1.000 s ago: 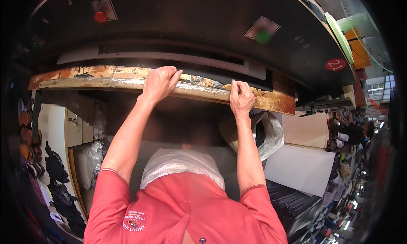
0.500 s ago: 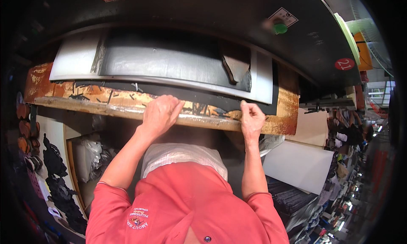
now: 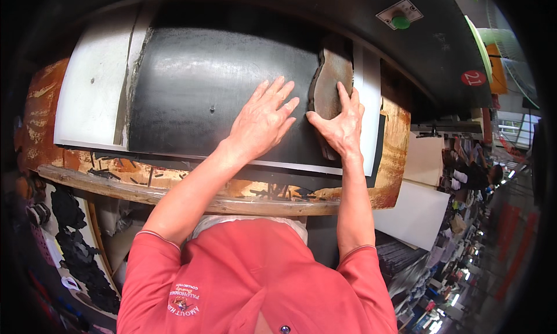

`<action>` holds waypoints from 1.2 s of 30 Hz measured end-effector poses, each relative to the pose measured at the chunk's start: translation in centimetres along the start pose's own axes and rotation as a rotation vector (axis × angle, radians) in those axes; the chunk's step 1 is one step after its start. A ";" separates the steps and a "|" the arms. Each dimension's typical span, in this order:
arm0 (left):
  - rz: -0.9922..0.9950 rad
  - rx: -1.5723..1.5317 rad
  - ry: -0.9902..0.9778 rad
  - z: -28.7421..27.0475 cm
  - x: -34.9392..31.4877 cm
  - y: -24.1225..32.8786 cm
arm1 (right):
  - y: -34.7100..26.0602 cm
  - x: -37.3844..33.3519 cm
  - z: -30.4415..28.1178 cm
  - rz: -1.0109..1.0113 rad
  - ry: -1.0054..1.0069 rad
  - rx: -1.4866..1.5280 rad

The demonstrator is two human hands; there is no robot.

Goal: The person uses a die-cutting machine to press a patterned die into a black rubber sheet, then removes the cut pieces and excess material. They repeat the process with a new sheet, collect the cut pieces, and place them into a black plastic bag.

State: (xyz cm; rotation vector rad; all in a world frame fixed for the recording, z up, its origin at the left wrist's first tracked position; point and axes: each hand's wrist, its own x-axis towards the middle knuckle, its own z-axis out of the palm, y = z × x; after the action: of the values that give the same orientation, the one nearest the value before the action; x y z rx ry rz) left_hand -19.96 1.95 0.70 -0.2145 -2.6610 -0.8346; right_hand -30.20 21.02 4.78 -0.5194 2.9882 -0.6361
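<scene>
A sole-shaped cutting die (image 3: 331,90) with a worn brown top stands on the right part of a smooth black sheet (image 3: 185,84). My right hand (image 3: 342,125) spans the near half of the die, thumb at its left edge and fingers on its top and right edge. Palm down and fingers spread, my left hand (image 3: 261,116) is over the black sheet, left of the die, and holds nothing. Whether its palm presses on the sheet cannot be made out. Beneath the sheet lies a white cutting board (image 3: 93,84).
Black scraps (image 3: 104,173) litter the worn wooden table (image 3: 389,177) along its near edge. A dark machine beam with a green button (image 3: 400,22) hangs over the far side. White sheets (image 3: 412,212) lie low on the right, and black offcuts (image 3: 81,253) low on the left.
Both hands have moved forward from the table's near edge onto the work area. The right hand has reached the die; the left has opened out over the black sheet. The view has shifted.
</scene>
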 end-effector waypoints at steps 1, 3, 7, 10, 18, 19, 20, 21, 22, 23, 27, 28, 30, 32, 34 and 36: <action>0.007 -0.010 0.038 0.2 -0.1 -0.1 | 0.2 0.1 -0.5 0.004 -0.016 0.048; 0.008 -0.031 0.033 0.3 -0.5 -0.3 | 0.6 0.4 -1.9 0.016 -0.011 0.165; 0.001 -0.023 0.014 -0.1 0.0 0.0 | 1.8 1.1 -4.6 0.148 -0.182 0.922; -0.038 -0.152 0.091 0.2 1.1 1.4 | 2.4 1.3 -5.0 0.157 -0.186 1.002; -0.105 -0.148 0.137 4.5 3.1 6.6 | 4.0 1.3 -5.3 0.133 -0.175 1.194; -0.071 -0.107 0.191 4.8 2.9 7.1 | 4.2 1.2 -5.3 0.131 -0.166 1.233; -0.009 -0.003 0.179 4.9 2.9 7.3 | 4.4 1.3 -5.3 0.110 -0.151 1.263; 0.053 0.097 0.164 5.1 2.8 7.4 | 4.7 1.2 -5.2 0.093 -0.136 1.290; 0.131 0.195 0.157 5.2 2.9 7.5 | 4.9 1.3 -5.1 0.073 -0.120 1.315; 0.177 0.174 0.011 5.2 2.9 7.4 | 5.2 1.2 -5.0 0.086 -0.131 1.338; 0.152 0.101 -0.167 5.4 3.0 7.3 | 6.5 1.3 -4.5 0.034 -0.125 1.354; 0.155 0.092 -0.156 5.5 3.0 7.2 | 6.8 1.3 -4.5 0.077 -0.091 1.370; 0.151 0.089 -0.161 5.5 2.9 7.2 | 7.5 1.5 -4.8 0.146 -0.031 1.405; 0.156 0.100 -0.151 5.5 2.8 7.2 | 8.2 1.5 -5.9 0.124 -0.003 1.423; 0.158 0.116 -0.162 5.6 2.7 7.1 | 8.9 1.2 -7.4 0.055 0.042 1.463; 0.165 0.138 -0.146 5.8 2.7 7.1 | 9.4 1.3 -9.2 0.019 0.169 1.362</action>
State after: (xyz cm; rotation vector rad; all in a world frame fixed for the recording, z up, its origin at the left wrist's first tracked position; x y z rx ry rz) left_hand -22.33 11.19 0.99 -0.4689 -2.7752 -0.6029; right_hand -35.44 32.24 9.42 -0.2803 1.8897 -2.3710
